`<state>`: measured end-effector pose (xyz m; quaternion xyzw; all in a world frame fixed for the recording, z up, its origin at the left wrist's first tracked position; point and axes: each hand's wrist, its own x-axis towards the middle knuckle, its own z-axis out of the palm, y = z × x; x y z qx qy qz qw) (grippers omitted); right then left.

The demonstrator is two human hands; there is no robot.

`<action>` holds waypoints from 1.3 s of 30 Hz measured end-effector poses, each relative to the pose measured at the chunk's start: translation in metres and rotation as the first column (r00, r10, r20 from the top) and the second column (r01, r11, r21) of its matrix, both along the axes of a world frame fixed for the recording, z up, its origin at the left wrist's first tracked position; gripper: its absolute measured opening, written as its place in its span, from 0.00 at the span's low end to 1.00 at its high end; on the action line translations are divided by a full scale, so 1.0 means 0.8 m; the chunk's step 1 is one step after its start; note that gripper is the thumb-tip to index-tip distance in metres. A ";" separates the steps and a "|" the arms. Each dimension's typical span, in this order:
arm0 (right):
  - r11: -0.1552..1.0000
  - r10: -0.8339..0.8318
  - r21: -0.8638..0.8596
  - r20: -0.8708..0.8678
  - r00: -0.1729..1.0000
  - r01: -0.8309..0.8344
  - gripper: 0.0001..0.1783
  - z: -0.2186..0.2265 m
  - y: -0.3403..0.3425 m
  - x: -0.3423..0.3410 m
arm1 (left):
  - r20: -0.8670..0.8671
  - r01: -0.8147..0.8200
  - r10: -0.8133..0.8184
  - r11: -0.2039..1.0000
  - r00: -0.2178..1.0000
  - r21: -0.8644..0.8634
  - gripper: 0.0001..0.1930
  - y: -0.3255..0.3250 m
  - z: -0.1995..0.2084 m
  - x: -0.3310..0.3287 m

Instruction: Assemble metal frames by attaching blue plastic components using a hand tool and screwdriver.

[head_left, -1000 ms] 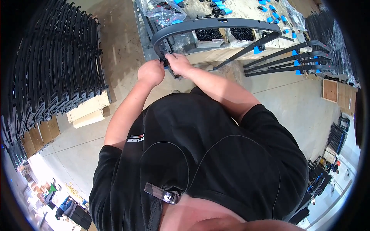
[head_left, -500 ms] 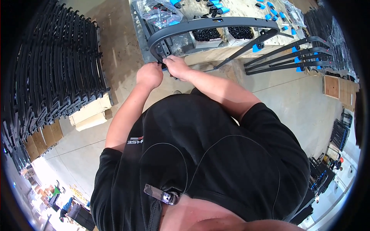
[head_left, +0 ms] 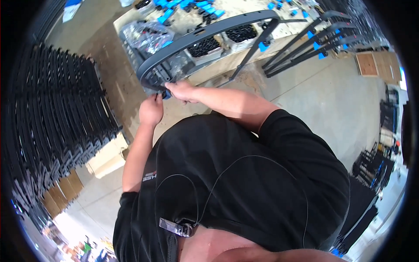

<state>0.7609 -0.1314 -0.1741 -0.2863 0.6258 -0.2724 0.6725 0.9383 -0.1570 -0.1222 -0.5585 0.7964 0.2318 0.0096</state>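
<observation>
A long black metal frame [head_left: 209, 31] with a rounded bend lies over the near edge of the worktable, its bent end toward me. My right hand [head_left: 181, 91] grips it at that bent end, thumb on top. Just below and left, my left hand [head_left: 151, 110] is closed, its fingertips pinched beside a small blue piece [head_left: 166, 94] at the frame's end. What those fingertips hold is hidden. Behind the bend lies a clear plastic bag [head_left: 147, 36] of small parts. Two boxes of small black parts, a nearer one [head_left: 204, 48] and a farther one [head_left: 241, 33], stand behind the frame.
Blue-and-black pieces [head_left: 187, 5] are scattered across the worktable [head_left: 126, 19]. Several black frames with blue pieces [head_left: 305, 43] lean at the right. A tall stack of black frames [head_left: 56, 100] stands at my left on cardboard [head_left: 107, 157]. A wooden box [head_left: 368, 64] sits on the floor at right.
The view has turned, so table and frame appear farther left and tilted. My left hand has drawn slightly down from the frame's end. My right hand keeps its grip there.
</observation>
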 end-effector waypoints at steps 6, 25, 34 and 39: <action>0.999 -0.015 0.031 -0.506 0.862 0.036 0.39 -0.086 0.117 -0.207 | -0.436 -0.303 0.549 0.802 0.713 0.514 0.24 0.045 -0.097 0.089; 0.981 0.060 0.139 -0.879 0.474 0.133 0.32 -0.022 -0.050 -0.645 | -0.141 -0.390 0.618 0.639 0.774 0.663 0.17 0.173 -0.199 0.023; 0.713 -0.700 -0.573 -0.615 0.363 0.404 0.22 -0.047 0.058 -0.648 | -0.346 -0.090 0.217 0.933 0.913 0.349 0.21 0.193 -0.212 0.015; 0.921 -0.381 -0.223 -0.691 0.615 0.320 0.29 -0.075 0.243 -0.564 | -0.321 -0.103 0.217 0.936 0.922 0.336 0.21 0.164 -0.159 -0.008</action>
